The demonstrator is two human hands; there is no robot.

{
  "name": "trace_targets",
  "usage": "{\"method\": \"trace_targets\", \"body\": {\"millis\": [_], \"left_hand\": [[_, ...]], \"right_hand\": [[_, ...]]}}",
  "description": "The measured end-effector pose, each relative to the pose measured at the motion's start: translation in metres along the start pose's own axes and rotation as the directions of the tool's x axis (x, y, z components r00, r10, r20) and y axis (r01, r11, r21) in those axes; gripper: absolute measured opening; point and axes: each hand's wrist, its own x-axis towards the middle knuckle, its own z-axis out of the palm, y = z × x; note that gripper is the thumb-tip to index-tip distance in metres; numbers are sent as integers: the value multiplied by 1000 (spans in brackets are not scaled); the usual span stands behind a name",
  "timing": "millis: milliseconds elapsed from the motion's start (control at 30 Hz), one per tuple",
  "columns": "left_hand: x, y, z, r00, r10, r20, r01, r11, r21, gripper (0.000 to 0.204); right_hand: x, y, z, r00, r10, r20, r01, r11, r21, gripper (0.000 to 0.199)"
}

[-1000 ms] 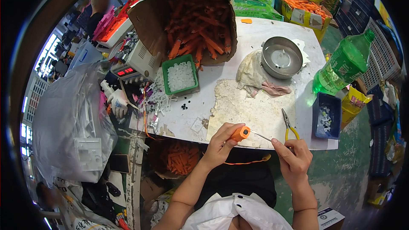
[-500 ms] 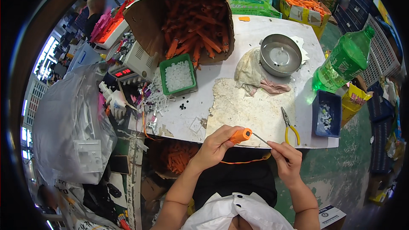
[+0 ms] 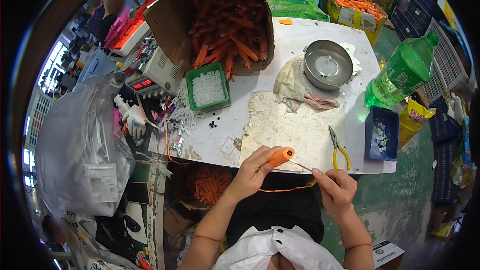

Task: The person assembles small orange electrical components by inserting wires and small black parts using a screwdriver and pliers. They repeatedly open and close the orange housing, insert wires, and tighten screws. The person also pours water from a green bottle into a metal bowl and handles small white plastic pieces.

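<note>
My left hand (image 3: 255, 171) is closed round an orange plastic housing (image 3: 281, 156), whose open end with a dark hole points up and to the right. My right hand (image 3: 338, 190) pinches a thin metal rod (image 3: 302, 166); its far tip reaches the side of the housing just below the open end, and I cannot tell whether they touch. Below both hands runs a thin orange cord (image 3: 285, 190) above my lap. Right of the hands, pliers with yellow handles (image 3: 341, 158) lie on the worn pale board (image 3: 270, 125).
A big carton (image 3: 165, 35) of orange parts lies tipped at the back. Near it are a green tray (image 3: 207, 87) of white pieces, a metal bowl (image 3: 328, 65), and a rag (image 3: 290, 82). A green bottle (image 3: 402, 72) and blue bin (image 3: 384, 132) stand right.
The rod's tip has dropped from the housing's open end to just below it. The housing has tilted slightly more upright, and my right hand has shifted a little.
</note>
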Motion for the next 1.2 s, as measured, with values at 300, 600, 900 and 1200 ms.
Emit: {"method": "trace_targets", "body": {"millis": [300, 600, 900, 1200], "left_hand": [[1, 2, 0, 1000, -12, -27, 12, 1000, 2, 42], [2, 4, -4, 999, 26, 32, -30, 994, 104, 34], [-3, 4, 0, 1000, -26, 11, 24, 986, 166, 35], [0, -10, 10, 928, -363, 80, 359, 819, -448, 43]], "right_hand": [[-2, 0, 0, 1000, 24, -7, -24, 1000, -14, 51], [-4, 0, 1, 1000, 2, -26, -3, 1000, -30, 50], [2, -3, -6, 879, 402, 254, -468, 829, 306, 26], [5, -3, -1, 922, 278, 269, -336, 921, 200, 25]]}}
